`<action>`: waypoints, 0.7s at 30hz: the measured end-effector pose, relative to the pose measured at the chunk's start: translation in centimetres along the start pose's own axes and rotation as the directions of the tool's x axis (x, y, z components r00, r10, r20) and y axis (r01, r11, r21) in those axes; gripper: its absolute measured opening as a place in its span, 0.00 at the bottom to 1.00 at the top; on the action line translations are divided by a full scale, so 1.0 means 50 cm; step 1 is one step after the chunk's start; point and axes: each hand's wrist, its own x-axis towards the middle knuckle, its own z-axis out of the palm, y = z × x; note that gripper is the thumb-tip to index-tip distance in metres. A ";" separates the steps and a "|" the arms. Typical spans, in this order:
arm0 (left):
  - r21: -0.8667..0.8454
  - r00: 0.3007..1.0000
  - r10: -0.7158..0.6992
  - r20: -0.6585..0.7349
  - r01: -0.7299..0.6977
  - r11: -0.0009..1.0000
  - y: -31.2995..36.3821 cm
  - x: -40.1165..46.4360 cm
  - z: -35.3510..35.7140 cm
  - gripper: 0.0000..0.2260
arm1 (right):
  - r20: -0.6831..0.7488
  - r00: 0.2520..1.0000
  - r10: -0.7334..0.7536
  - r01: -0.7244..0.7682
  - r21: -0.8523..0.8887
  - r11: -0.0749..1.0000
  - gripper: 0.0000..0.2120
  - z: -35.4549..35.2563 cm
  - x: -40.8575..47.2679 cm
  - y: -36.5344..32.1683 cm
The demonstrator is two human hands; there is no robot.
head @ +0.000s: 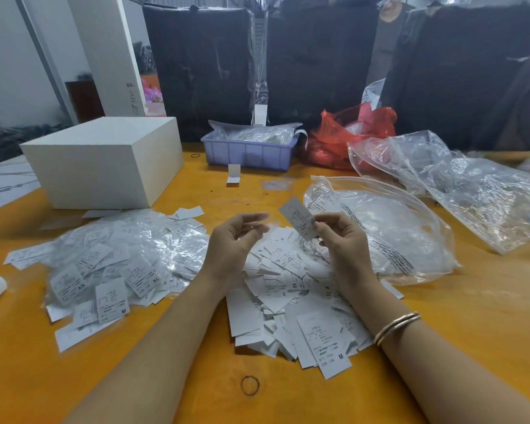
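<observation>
Head view — right hand (pixel 340 240) pinching label (pixel 299 220), left hand (pixel 236 240) half-curled

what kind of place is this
Likely a garment factory's packing area: heaps of size labels lie on the orange table, the right hand pinches one label, and dark wrapped bales stand behind.

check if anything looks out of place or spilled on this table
A lone dark rubber band lies on the bare orange table between the person's forearms, nearer than the loose label pile. One folded label sits apart, just before the blue bin. Otherwise only sorting heaps; the right hand pinches a single label.
</observation>
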 end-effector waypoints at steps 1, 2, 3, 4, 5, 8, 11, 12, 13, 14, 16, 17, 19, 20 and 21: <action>-0.007 1.000 -0.008 0.006 0.008 1.000 0.000 0.000 0.000 0.10 | 0.001 1.000 0.017 -0.017 0.031 0.999 0.08 0.000 0.000 0.000; -0.013 1.000 -0.017 0.014 0.017 1.000 0.000 0.000 0.000 0.10 | 0.002 0.999 0.036 -0.036 0.057 0.998 0.08 0.000 0.000 -0.001; -0.017 0.999 -0.027 0.024 0.028 0.999 -0.001 -0.001 -0.001 0.10 | 0.002 0.998 0.058 -0.058 0.086 0.995 0.09 0.001 0.000 -0.002; -0.021 0.999 -0.038 0.036 0.039 0.999 -0.002 -0.001 -0.001 0.10 | 0.004 0.997 0.082 -0.081 0.126 0.989 0.10 0.001 0.001 -0.002; -0.020 0.998 -0.049 0.049 0.050 0.999 -0.003 -0.001 -0.002 0.10 | 0.012 0.994 0.108 -0.108 0.173 0.979 0.11 0.002 0.003 -0.002; -0.004 0.994 -0.067 0.085 0.067 0.998 -0.005 -0.001 -0.001 0.10 | 0.062 0.984 0.168 -0.179 0.286 0.942 0.16 0.002 0.006 -0.001; -0.017 0.994 -0.069 0.088 0.071 0.997 -0.004 -0.002 0.002 0.11 | 0.105 0.975 0.197 -0.221 0.310 0.925 0.18 0.002 0.007 -0.003; -0.027 0.994 -0.068 0.089 0.070 0.997 -0.003 -0.002 0.002 0.12 | 0.121 0.970 0.211 -0.239 0.320 0.917 0.16 0.002 0.006 -0.004; -0.033 0.994 -0.066 0.091 0.069 0.997 -0.002 -0.003 0.002 0.12 | 0.133 0.965 0.228 -0.260 0.339 0.904 0.14 0.003 0.006 -0.005; -0.036 0.994 -0.064 0.094 0.068 0.997 -0.001 -0.002 0.003 0.13 | 0.144 0.959 0.245 -0.281 0.365 0.888 0.12 0.002 0.005 -0.006; -0.036 0.993 -0.062 0.104 0.066 0.997 0.000 -0.002 0.004 0.13 | 0.168 0.952 0.257 -0.304 0.406 0.862 0.06 0.001 0.005 -0.006; -0.036 0.992 -0.060 0.111 0.065 0.997 0.001 -0.002 0.004 0.13 | 0.184 0.951 0.250 -0.305 0.408 0.860 0.06 0.000 0.005 -0.006; -0.034 0.991 -0.056 0.121 0.061 0.998 0.001 -0.002 0.003 0.13 | 0.218 0.948 0.231 -0.300 0.380 0.875 0.09 0.000 0.004 -0.005; -0.034 0.991 -0.055 0.125 0.059 0.998 0.002 -0.002 0.003 0.13 | 0.226 0.948 0.226 -0.296 0.352 0.888 0.10 0.001 0.003 -0.004; -0.036 0.990 -0.054 0.127 0.059 0.998 0.002 -0.003 0.002 0.13 | 0.224 0.948 0.226 -0.290 0.317 0.903 0.11 0.001 0.002 -0.003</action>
